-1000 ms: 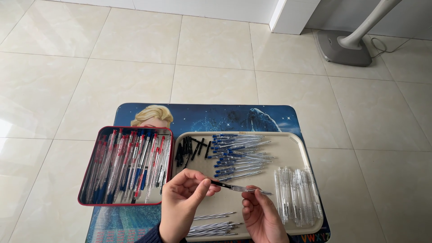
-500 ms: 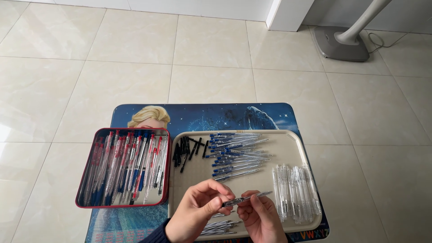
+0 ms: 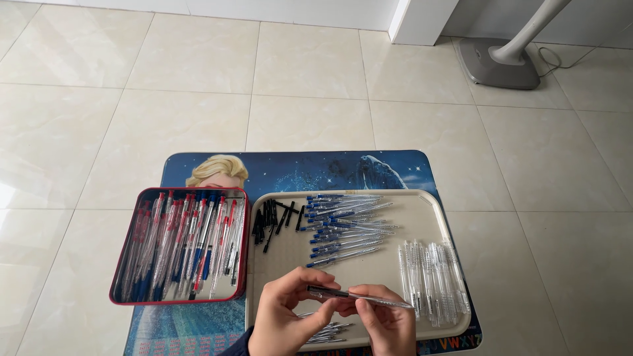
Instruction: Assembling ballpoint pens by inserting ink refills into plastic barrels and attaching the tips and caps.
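Holding a clear pen (image 3: 359,297) level over the near edge of the beige tray (image 3: 435,227), left hand (image 3: 285,320) pinches its left end, fingers closed on it; right hand (image 3: 386,323) grips under the middle, fingers curled shut. On tray: blue-tipped refills (image 3: 343,221), black caps (image 3: 271,221), clear barrels (image 3: 432,280). Red tin (image 3: 179,245) of assembled pens sits just left, touching tray, all on blue table (image 3: 297,170).

A low picture-printed worktop (image 3: 297,171) stands on a tiled floor (image 3: 132,86), carrying a beige plastic tray (image 3: 422,217). Left of the tray, touching it, sits a red metal tin (image 3: 125,300) of pens. In the tray: black caps (image 3: 271,221) at far left, blue-tipped refills (image 3: 343,221) centre, clear barrels (image 3: 432,280) right. Beyond the tray, far right, stands a grey fan base (image 3: 498,62).
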